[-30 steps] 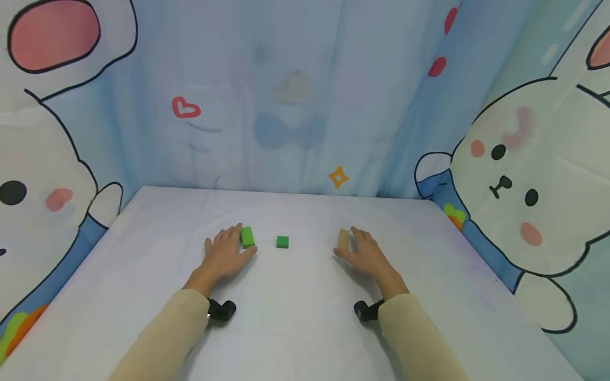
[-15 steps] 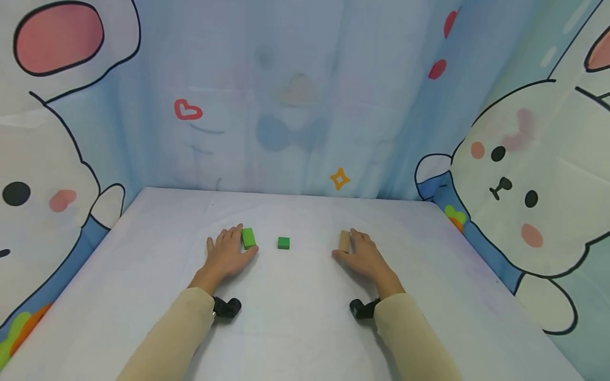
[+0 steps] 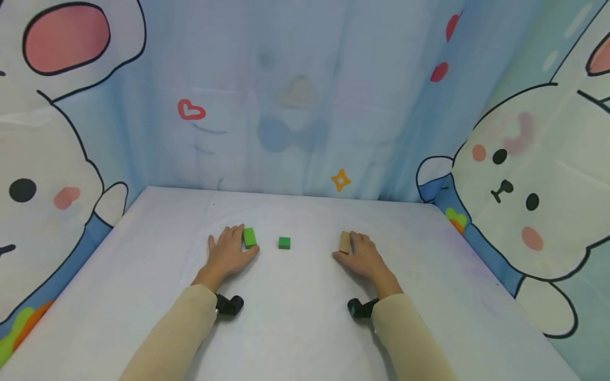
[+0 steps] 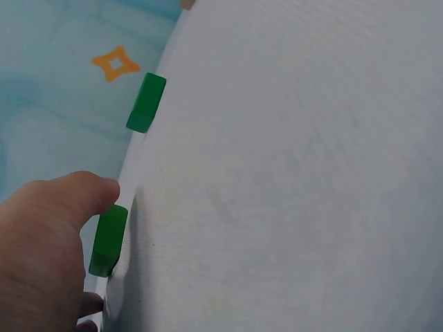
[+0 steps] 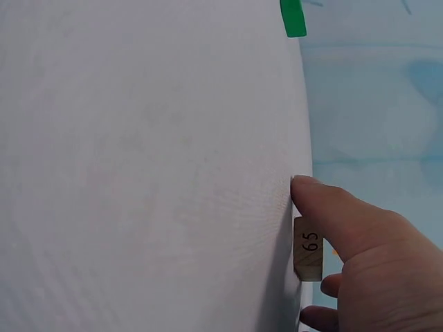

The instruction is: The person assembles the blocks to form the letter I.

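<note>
My left hand rests on the white table, its fingers along the left side of a light green block and its thumb near the block's front end. In the left wrist view this green block shows between thumb and fingers. On the right, my right hand lies beside a plain wooden block, thumb spread in front and fingers at its right side. Dark digits mark the wooden block in the right wrist view. Whether either hand touches its block is hard to tell. Between the hands sits a smaller green block.
The white-covered table ends at the back against a blue printed curtain with cartoon animals. Black wrist cameras are strapped at both wrists.
The head view has shifted slightly, and both forearms have drawn a little closer together. The hands stay beside their blocks, and the blocks keep their places on the table.
</note>
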The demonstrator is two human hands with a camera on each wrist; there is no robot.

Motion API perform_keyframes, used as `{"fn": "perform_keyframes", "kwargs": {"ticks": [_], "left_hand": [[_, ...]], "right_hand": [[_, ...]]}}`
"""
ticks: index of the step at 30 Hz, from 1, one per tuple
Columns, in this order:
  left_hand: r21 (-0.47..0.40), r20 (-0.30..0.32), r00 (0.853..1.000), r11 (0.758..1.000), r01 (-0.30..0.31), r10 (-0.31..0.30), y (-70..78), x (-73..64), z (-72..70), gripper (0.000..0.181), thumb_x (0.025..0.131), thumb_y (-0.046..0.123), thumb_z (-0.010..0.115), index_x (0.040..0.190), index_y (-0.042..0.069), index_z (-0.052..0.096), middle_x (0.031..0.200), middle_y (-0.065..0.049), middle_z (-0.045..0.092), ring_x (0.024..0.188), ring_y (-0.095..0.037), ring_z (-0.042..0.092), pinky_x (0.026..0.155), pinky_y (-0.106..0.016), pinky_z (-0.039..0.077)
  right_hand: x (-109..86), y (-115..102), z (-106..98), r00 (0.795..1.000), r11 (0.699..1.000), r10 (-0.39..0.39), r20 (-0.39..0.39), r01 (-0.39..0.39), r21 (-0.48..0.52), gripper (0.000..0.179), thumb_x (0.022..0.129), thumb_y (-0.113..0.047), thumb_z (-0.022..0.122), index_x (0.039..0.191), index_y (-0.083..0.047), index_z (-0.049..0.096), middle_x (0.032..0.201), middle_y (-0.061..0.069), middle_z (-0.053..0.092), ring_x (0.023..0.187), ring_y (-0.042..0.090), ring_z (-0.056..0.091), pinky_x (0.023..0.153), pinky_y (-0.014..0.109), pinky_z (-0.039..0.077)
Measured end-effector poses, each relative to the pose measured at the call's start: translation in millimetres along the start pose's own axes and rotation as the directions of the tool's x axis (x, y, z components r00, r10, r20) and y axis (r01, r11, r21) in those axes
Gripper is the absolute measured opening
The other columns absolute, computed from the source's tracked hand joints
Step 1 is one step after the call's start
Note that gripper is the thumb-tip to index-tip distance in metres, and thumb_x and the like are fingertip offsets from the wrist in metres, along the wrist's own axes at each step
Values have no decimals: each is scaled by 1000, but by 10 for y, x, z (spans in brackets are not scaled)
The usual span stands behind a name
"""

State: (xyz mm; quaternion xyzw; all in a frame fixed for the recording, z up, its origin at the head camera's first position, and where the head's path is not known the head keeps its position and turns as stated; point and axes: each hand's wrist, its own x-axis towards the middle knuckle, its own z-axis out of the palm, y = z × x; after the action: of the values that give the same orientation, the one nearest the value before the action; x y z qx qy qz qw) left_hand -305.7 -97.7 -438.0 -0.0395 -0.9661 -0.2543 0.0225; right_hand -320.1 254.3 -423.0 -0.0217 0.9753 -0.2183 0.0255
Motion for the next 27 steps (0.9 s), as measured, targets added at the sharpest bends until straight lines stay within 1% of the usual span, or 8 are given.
{"fn": "perform_keyframes", "kwargs": {"ticks": [4, 9, 14, 19, 27], "left_hand": [[7, 3, 1000, 1000, -6, 6, 0, 22, 6, 82, 98, 49, 58, 160, 2, 32, 166, -23, 32, 156, -44, 24, 121, -75, 7], [21, 6, 1000, 1000, 2, -2, -4, 32, -5, 82, 98, 48, 59, 160, 2, 33, 165, -23, 33, 156, -44, 24, 122, -74, 7], [15, 4, 1000, 1000, 6, -6, -6, 38, -33, 82, 98, 47, 60, 160, 0, 33, 166, -23, 32, 156, -44, 24, 122, -74, 8], [16, 0, 1000, 1000, 11, -11, 4, 34, -59, 77, 100, 44, 58, 159, 0, 35, 164, -24, 35, 156, -43, 24, 122, -74, 8], [18, 14, 1000, 1000, 17, -18, 6, 35, -56, 74, 102, 44, 59, 158, 1, 37, 164, -24, 35, 156, -43, 23, 122, -74, 8]], "right_hand": [[2, 7, -10, 1000, 1000, -8, -13, 8, -7, 94, 97, -46, 66, 161, 7, 21, 162, 35, 26, 149, 51, 30, 120, 63, 31], [24, 25, 3, 1000, 1000, -21, -16, 21, -23, 94, 98, -47, 65, 160, 8, 21, 162, 34, 27, 151, 51, 27, 121, 63, 30], [32, 15, 5, 1000, 999, -15, -16, 15, -32, 93, 98, -47, 64, 160, 8, 21, 163, 34, 27, 151, 50, 26, 121, 62, 29], [38, 1, 3, 1000, 1000, -12, -12, 12, -22, 93, 99, -47, 64, 160, 8, 22, 163, 34, 26, 152, 50, 25, 122, 62, 29], [56, 2, 6, 1000, 1000, -14, -14, 13, -28, 90, 98, -45, 65, 158, 10, 26, 161, 35, 29, 150, 51, 28, 121, 62, 31]]}}
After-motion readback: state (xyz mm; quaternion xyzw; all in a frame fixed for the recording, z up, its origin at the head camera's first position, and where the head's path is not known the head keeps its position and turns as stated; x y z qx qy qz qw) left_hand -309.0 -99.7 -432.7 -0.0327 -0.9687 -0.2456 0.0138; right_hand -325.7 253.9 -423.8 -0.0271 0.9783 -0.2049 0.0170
